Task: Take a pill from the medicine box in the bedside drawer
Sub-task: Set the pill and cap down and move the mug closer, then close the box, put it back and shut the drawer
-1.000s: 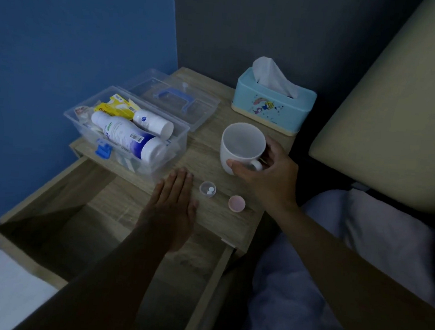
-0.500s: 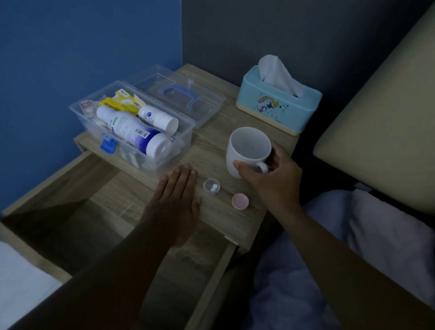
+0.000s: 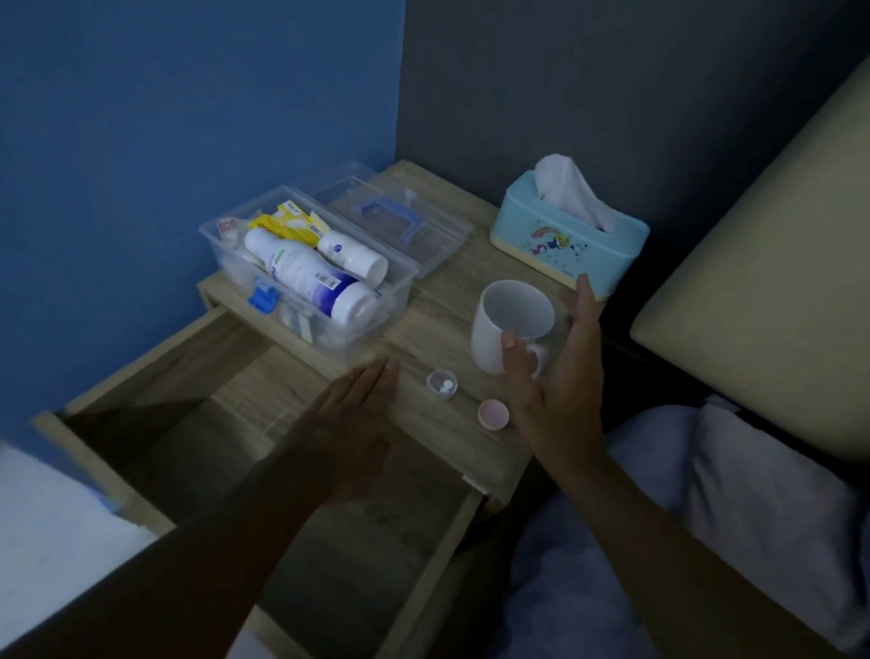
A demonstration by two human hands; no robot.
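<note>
The clear medicine box (image 3: 378, 320) stands open on the bedside table, holding white bottles and a yellow packet. Its lid (image 3: 431, 246) lies behind it. A small clear cup with two white pills (image 3: 442, 383) sits near the table's front edge, with a pink cap (image 3: 493, 414) to its right. My left hand (image 3: 349, 426) lies flat, palm down, at the table's front edge above the open drawer (image 3: 178, 363), just left of the pill cup. My right hand (image 3: 557, 389) is beside a white mug (image 3: 500, 328), fingers stretched straight, thumb touching the mug near its handle.
A light-blue tissue box (image 3: 568, 241) stands at the back right of the table. A blue wall is to the left. The beige headboard (image 3: 785, 302) and pale bedding (image 3: 719, 503) lie to the right. The drawer's inside is dark.
My right hand's fingers have unfolded from the mug's handle and now stretch straight beside it. My left hand has stayed flat in about the same place.
</note>
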